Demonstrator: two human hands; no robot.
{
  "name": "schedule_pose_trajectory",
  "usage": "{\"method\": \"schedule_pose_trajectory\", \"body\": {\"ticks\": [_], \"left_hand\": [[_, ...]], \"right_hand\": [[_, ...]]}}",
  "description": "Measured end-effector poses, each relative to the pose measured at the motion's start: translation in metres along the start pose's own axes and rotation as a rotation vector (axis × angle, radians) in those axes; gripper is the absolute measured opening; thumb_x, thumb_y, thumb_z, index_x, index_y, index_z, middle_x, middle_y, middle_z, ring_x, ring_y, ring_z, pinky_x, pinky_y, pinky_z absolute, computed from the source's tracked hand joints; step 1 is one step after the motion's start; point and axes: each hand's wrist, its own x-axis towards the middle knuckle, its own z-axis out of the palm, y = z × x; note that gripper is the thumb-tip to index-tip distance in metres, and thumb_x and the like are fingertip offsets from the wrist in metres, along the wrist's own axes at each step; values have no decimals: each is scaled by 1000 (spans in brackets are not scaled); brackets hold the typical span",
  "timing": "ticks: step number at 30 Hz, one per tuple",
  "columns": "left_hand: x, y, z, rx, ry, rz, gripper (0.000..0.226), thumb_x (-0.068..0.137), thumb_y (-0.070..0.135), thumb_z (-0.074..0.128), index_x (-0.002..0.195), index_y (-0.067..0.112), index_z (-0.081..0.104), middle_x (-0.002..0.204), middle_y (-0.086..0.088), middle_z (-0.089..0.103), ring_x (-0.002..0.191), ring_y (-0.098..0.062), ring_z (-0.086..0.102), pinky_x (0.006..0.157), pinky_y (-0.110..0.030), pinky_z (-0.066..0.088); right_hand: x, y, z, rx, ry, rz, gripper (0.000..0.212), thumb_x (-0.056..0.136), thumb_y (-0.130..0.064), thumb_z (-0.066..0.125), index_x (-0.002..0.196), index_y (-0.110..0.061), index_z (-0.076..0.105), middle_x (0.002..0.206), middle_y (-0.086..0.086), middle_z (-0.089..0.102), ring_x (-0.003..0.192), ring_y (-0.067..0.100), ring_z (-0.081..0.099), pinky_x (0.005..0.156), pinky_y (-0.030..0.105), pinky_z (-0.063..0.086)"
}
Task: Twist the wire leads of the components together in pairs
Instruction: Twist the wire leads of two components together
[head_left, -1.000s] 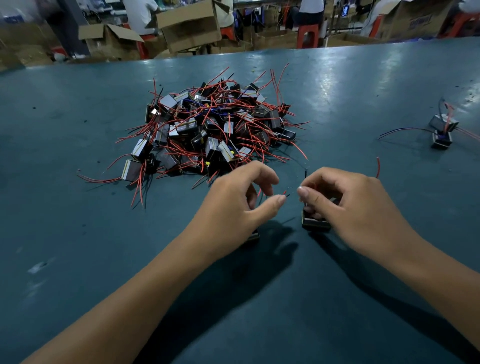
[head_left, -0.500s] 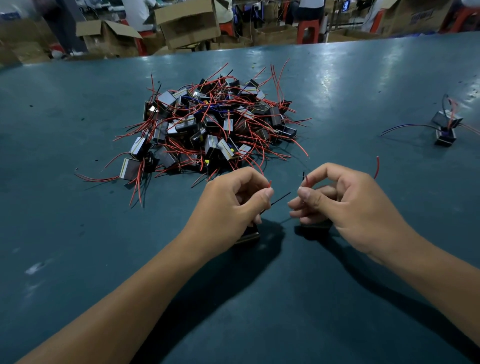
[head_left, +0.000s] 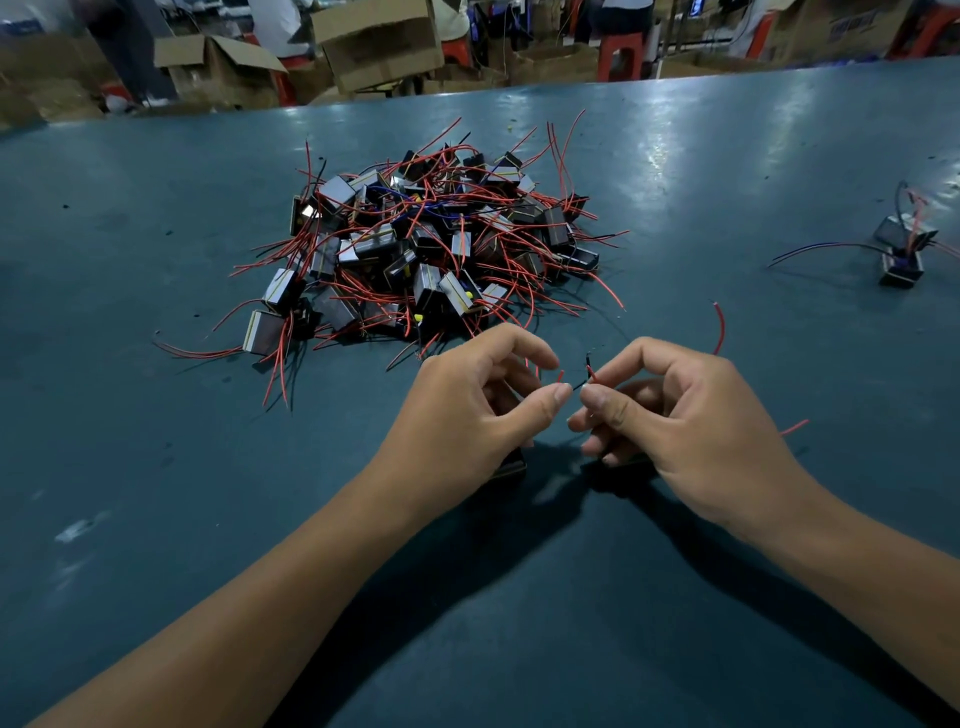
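Cardboard boxes (head_left: 382, 44) stand open beyond the far edge of the table (head_left: 156, 467); what they hold cannot be made out.

On the table, both hands meet just in front of the pile (head_left: 431, 249) of small block components tangled in red leads. The left hand (head_left: 467, 410) has its fingers curled, thumb and forefinger closed in a pinch grip on a thin lead; a short red end (head_left: 560, 376) sticks up just past the thumb tip. The right hand (head_left: 685, 415) is curled too, its thumb and forefinger pinching a dark lead (head_left: 588, 364) with a red stretch that stands up from the grip. The two thumb tips are almost touching, and a fine dark strand runs between the two grips.

A component (head_left: 511, 465) sits on the table under the left palm, only its dark corner showing. Another dark shape lies under the right fingers, mostly hidden. A red lead (head_left: 719, 327) curves up behind the right hand, and another red end (head_left: 794, 427) pokes out beside its knuckles.

Well to the right, a finished pair (head_left: 901, 249) lies on the table with leads trailing left.
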Motion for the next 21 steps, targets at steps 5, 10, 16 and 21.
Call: {"method": "schedule_pose_trajectory", "body": {"ticks": [5,10,16,21], "left_hand": [[2,3,4,76,11,62,9,93,23,70,103,22,69,73,4,65,57,-13,57,53,-28,47],[3,5,5,119,5,92,4,93,12,69,92,15,70,63,19,55,52,2,48,54,-5,31],[3,6,4,88,-27,85,5,94,15,68,90,16,69,68,16,58,55,1,49,56,-6,33],[3,7,5,73,-35,74,5,94,18,67,89,16,68,69,7,60,56,-1,46,56,-14,34]], "right_hand": [[-1,-1,1,-71,-34,-30,18,81,-32,67,85,-15,64,76,5,75,61,18,70,57,32,57],[-2,0,0,-96,-51,-56,8,92,-16,66,83,-16,64,76,4,75,61,17,70,56,24,56],[-2,0,0,-123,-59,-74,10,93,-17,66,83,-17,64,76,2,75,62,17,71,55,23,54],[-2,0,-1,-150,-64,-96,12,93,-20,67,82,-22,64,76,-1,75,63,17,72,55,23,54]]}}
